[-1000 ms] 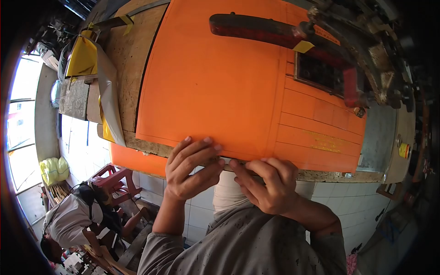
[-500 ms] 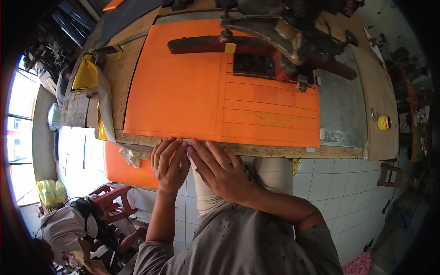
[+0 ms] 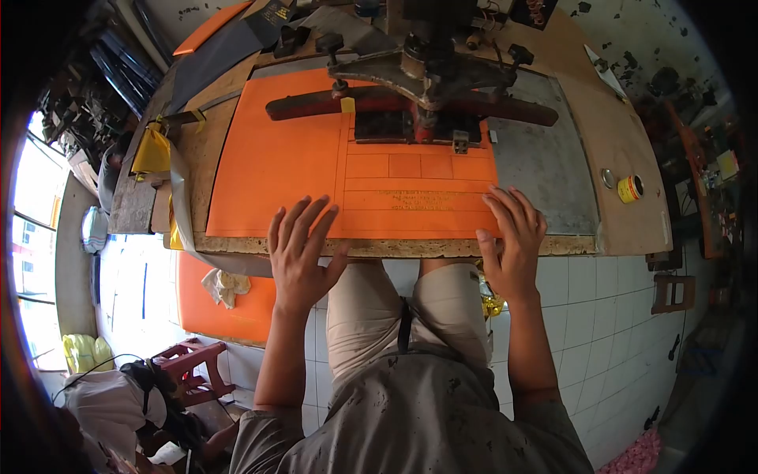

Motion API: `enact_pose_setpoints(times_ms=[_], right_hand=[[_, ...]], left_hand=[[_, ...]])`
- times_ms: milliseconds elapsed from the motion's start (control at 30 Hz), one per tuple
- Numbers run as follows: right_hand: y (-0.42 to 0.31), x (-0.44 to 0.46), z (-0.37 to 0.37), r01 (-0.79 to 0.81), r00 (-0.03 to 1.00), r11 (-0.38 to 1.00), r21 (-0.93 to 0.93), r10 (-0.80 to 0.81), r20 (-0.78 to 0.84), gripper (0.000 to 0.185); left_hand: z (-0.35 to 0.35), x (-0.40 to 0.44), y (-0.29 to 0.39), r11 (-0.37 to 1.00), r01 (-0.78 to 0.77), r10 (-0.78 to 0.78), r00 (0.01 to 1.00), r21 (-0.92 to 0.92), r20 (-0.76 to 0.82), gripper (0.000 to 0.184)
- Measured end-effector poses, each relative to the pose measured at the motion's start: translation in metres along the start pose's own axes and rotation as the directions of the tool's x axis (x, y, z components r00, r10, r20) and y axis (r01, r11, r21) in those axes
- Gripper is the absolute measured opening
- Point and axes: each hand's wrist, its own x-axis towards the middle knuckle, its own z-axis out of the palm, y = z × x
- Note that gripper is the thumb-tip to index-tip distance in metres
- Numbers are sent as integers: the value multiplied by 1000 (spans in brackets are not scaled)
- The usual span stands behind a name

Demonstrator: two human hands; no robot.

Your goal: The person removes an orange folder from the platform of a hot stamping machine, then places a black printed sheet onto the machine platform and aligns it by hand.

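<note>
An orange sheet [image 3: 276, 166] with ruled lines and small gold lettering lies on the worktable [image 3: 474, 246]. My left hand [image 3: 304, 253], fingers spread, rests over the sheet's near edge and holds nothing. On the other side of the lettering, my right hand [image 3: 513, 241] is at the sheet's near right corner, thumb apart from the fingers, also holding nothing. Above the sheet's far part stands a dark metal press [image 3: 426, 79] with a red crossbar and a black plate. A grey metal plate [image 3: 545, 174] lies to the right of the sheet.
Yellow foil [image 3: 150, 154] hangs at the table's left side. A yellow tin [image 3: 629, 189] stands on the right. Below left are another orange sheet [image 3: 205, 296] with a crumpled cloth [image 3: 227, 286], a red stool [image 3: 193, 371] and another person [image 3: 118, 403].
My hands were close together at the table's near edge; they have moved apart and opened over the sheet. The view has shifted, showing more of the press and the far side of the table.
</note>
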Motion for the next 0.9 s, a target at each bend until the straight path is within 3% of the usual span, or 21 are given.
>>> enact_pose_setpoints(times_ms=[133,900], right_hand=[[5,-5,6,-3,1000,1000,27,3,-11,45],[3,-5,11,44,996,999,-15,-45,-76,40]], left_hand=[[12,2,1,1000,-9,9,998,0,58,34],[25,-6,0,999,-18,15,996,-48,-82,32]])
